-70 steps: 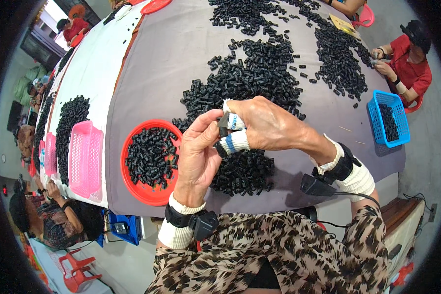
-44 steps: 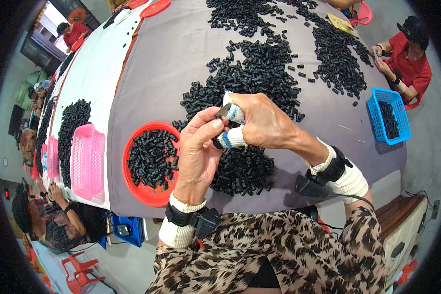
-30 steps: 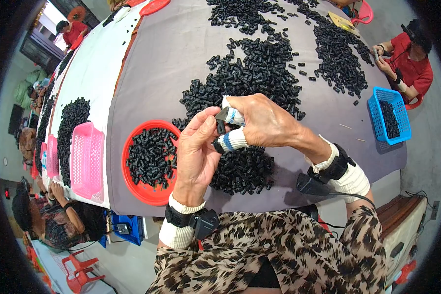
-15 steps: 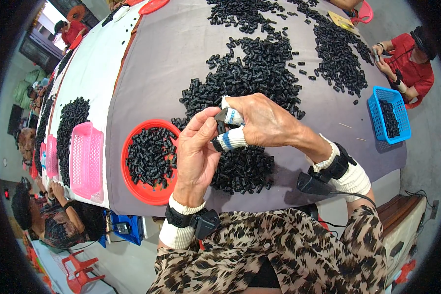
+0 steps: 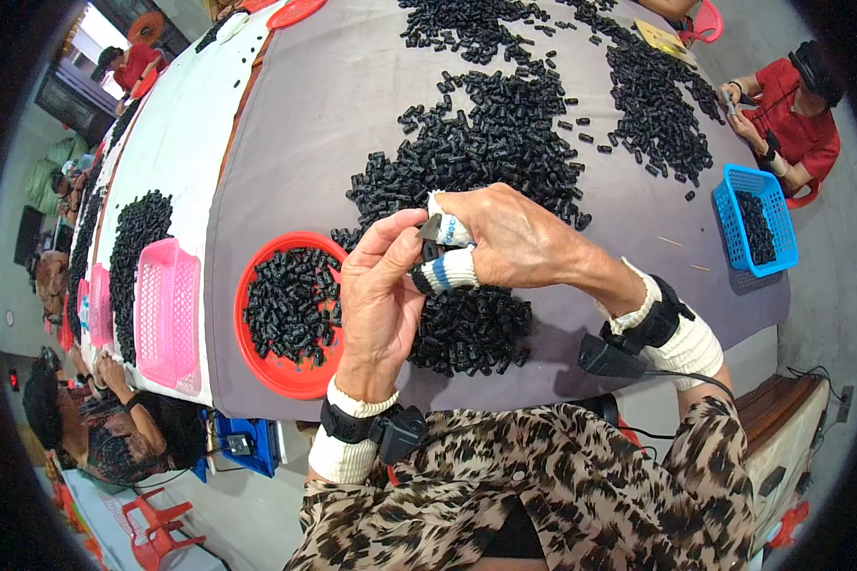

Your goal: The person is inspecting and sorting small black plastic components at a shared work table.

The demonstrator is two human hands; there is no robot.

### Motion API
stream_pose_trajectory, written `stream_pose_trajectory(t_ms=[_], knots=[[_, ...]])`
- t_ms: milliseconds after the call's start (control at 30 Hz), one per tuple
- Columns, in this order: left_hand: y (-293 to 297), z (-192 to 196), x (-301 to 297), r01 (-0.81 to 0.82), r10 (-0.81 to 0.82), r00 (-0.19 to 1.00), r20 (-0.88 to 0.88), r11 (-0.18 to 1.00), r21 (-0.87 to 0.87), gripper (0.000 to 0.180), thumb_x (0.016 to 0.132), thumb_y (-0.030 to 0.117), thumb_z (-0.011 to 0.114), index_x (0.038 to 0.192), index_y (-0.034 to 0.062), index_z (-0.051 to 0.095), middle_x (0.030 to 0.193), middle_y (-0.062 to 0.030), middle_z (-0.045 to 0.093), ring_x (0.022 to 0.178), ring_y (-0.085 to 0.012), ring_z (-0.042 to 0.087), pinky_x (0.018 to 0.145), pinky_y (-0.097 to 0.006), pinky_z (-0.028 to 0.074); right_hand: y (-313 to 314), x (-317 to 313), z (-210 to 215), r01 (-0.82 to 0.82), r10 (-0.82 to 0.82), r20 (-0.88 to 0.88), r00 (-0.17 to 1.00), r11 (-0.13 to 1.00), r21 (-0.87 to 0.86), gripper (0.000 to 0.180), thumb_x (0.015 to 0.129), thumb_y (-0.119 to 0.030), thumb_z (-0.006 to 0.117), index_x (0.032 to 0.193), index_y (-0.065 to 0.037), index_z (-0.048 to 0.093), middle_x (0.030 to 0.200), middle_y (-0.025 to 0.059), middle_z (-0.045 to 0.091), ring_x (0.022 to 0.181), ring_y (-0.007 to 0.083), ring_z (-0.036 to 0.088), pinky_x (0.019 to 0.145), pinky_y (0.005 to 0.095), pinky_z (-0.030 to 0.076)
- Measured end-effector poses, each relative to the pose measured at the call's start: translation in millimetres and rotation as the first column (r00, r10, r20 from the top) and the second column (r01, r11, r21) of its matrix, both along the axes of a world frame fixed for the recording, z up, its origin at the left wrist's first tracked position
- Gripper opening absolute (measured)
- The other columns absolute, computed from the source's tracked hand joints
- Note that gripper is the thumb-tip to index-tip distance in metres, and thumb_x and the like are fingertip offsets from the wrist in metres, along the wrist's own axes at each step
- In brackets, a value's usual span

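Note:
My left hand (image 5: 381, 300) and my right hand (image 5: 519, 233) meet over the middle of the table. Between left thumb and fingertips I pinch a small black cylindrical piece (image 5: 430, 252), mostly hidden by the fingers. My right hand is closed on a small grey blade (image 5: 429, 228), its tip against the piece; whatever handle it has is hidden. White wrapping with blue marks covers the right thumb and index finger. Beyond the hands spreads a large heap of black pieces (image 5: 490, 143), and a smaller heap (image 5: 471, 333) lies beneath them. A red basin (image 5: 300, 383) holding more pieces stands left of my left hand.
A pink basket (image 5: 167, 314) stands farther left, beside another black heap (image 5: 141, 238). At right are a blue basket (image 5: 783, 224) with pieces inside and a co-worker in red (image 5: 798, 124). Another person (image 5: 114, 419) sits at lower left. A cable (image 5: 686, 376) trails from my right wrist.
The blade has tilted slightly against the black piece, and the piece shows less below it. Both hands stay nearly in place.

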State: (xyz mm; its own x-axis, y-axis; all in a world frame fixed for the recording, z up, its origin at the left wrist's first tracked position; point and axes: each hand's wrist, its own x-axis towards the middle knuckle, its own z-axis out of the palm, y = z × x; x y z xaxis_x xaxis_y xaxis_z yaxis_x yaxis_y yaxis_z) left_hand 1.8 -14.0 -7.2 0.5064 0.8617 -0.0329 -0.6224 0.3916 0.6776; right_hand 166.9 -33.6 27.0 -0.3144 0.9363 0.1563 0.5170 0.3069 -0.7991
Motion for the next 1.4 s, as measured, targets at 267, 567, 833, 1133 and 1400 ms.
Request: stream_pose_trajectory(t_ms=[267,567,833,1133,1400], knots=[[-3,3,0,-0.036,0.038,0.998,-0.055,0.999,0.028,0.020,0.084,0.002,0.057,0.103,-0.0026,0.057,0.093,-0.0077,0.062,0.082,-0.0118,0.060,0.076,-0.025,0.050,-1,-1,-3,-0.011,0.011,0.011,1.000,0.999,0.035,0.033,0.075,-0.028,0.067,0.083,0.001,0.052,0.063,0.0110,0.055,0.054,0.0226,0.052,0.052,0.0347,0.041],[2,3,0,0.055,-0.051,0.992,0.114,0.998,-0.039,0.019,0.085,0.004,0.056,0.104,-0.0010,0.057,0.092,-0.0093,0.061,0.082,-0.0157,0.060,0.077,-0.028,0.050,-2,-1,1,0.002,0.001,-0.084,0.996,0.999,0.034,0.031,0.072,-0.025,0.071,0.079,-0.001,0.053,0.064,0.0063,0.054,0.057,0.0144,0.049,0.052,0.0302,0.040],[1,-5,1,0.090,-0.075,0.974,0.215,0.994,-0.065,0.021,0.085,0.006,0.056,0.105,-0.0007,0.055,0.094,-0.0105,0.060,0.087,-0.0164,0.058,0.080,-0.029,0.048,-3,-2,-1,0.069,-0.079,-0.118,0.990,0.994,-0.079,0.036,0.066,-0.026,0.077,0.080,-0.002,0.054,0.065,0.0021,0.053,0.060,0.0095,0.048,0.054,0.0266,0.040],[-1,6,4,0.096,-0.089,0.991,0.099,0.993,-0.064,0.022,0.080,0.000,0.058,0.101,0.0015,0.055,0.092,-0.0079,0.060,0.084,-0.0145,0.058,0.079,-0.028,0.047,-3,0,-2,0.106,-0.108,-0.127,0.986,0.994,-0.022,0.031,0.064,-0.019,0.074,0.079,-0.001,0.053,0.064,0.0042,0.055,0.056,0.0113,0.049,0.052,0.0281,0.041],[3,5,9,0.002,-0.007,0.998,-0.068,0.998,-0.070,0.018,0.079,0.002,0.058,0.096,0.0005,0.056,0.086,-0.0073,0.061,0.081,-0.0140,0.058,0.075,-0.028,0.049,-2,-1,2,0.140,-0.142,-0.098,0.985,0.990,-0.030,0.041,0.064,-0.033,0.070,0.074,0.003,0.054,0.063,0.0163,0.057,0.057,0.0287,0.057,0.054,0.0364,0.043]])
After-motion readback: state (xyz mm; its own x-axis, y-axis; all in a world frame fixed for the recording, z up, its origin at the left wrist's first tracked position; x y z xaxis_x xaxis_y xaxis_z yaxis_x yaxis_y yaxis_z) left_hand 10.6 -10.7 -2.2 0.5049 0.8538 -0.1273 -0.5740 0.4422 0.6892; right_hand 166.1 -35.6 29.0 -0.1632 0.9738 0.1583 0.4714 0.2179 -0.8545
